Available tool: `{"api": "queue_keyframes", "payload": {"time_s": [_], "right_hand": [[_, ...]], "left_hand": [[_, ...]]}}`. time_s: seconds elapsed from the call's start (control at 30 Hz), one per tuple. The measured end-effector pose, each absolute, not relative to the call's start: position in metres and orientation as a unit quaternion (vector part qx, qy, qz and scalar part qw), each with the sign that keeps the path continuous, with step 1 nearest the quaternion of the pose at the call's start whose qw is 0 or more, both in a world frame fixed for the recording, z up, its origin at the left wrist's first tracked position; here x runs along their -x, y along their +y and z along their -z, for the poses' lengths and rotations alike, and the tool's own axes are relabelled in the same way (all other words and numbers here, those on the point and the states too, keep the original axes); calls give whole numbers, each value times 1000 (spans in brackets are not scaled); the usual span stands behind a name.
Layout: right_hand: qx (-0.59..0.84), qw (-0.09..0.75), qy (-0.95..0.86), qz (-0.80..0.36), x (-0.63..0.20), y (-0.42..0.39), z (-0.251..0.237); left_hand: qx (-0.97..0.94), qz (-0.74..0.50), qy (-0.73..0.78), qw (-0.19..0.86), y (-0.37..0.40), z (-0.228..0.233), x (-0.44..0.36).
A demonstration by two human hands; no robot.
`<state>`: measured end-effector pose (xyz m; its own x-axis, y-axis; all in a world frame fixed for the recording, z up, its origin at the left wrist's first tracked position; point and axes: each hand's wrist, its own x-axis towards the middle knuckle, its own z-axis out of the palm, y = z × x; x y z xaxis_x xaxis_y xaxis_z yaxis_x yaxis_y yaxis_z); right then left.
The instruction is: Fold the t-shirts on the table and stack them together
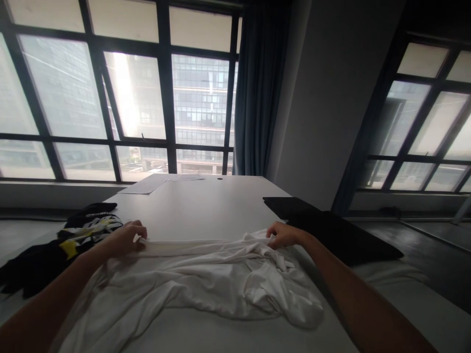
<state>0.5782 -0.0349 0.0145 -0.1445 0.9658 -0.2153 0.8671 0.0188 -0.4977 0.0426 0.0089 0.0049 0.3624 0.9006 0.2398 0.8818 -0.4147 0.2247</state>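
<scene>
**White garment stretched across tabletop, folding barely begun**

A person's two bare hands pinch the far edge of a crumpled white fabric garment (206, 279) that sprawls across the centre and lower part of the frame on a pale grey tabletop (198, 206). The left hand (127, 238), at centre left, is curled closed with its fingers gripping a bunched corner of the cloth. The right hand (283, 234), right of centre, is likewise closed over the opposite corner, knuckles up. Between them the top hem runs taut and nearly straight.

Judging from how the cloth lies, the work is at an early stage: only that upper edge is drawn out, while the body of the garment below remains heaped in wrinkles, with a rumpled lobe bulging toward the lower right. No clean fold shows anywhere, and smoothing and flattening appear still to be done.

At the left edge of the frame a black, yellow and white patterned piece of clothing (86, 225) lies in a heap, near the left hand but apart from the white cloth. A flat black rectangular pad (331, 230) sits just beyond the right hand. Loose sheets of paper (147, 185) rest at the far end of the tabletop, under tall dark-framed windows (147, 93) and a dark blue curtain (257, 88).
</scene>
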Motion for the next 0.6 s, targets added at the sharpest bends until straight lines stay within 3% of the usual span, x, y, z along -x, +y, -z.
{"api": "queue_keyframes", "payload": {"time_s": [0.23, 0.33, 0.47, 0.6], "right_hand": [[633, 240, -735, 32, -576, 22, -70], [677, 282, -674, 88, -566, 58, -76], [740, 206, -638, 41, -552, 82, -48], [691, 106, -714, -39, -543, 76, -9]], "left_hand": [[-734, -199, 647, -59, 68, -66, -48], [-684, -243, 683, -83, 97, -77, -70], [-698, -165, 697, -31, 113, -45, -100], [-747, -65, 661, 23, 109, 9, -107]]}}
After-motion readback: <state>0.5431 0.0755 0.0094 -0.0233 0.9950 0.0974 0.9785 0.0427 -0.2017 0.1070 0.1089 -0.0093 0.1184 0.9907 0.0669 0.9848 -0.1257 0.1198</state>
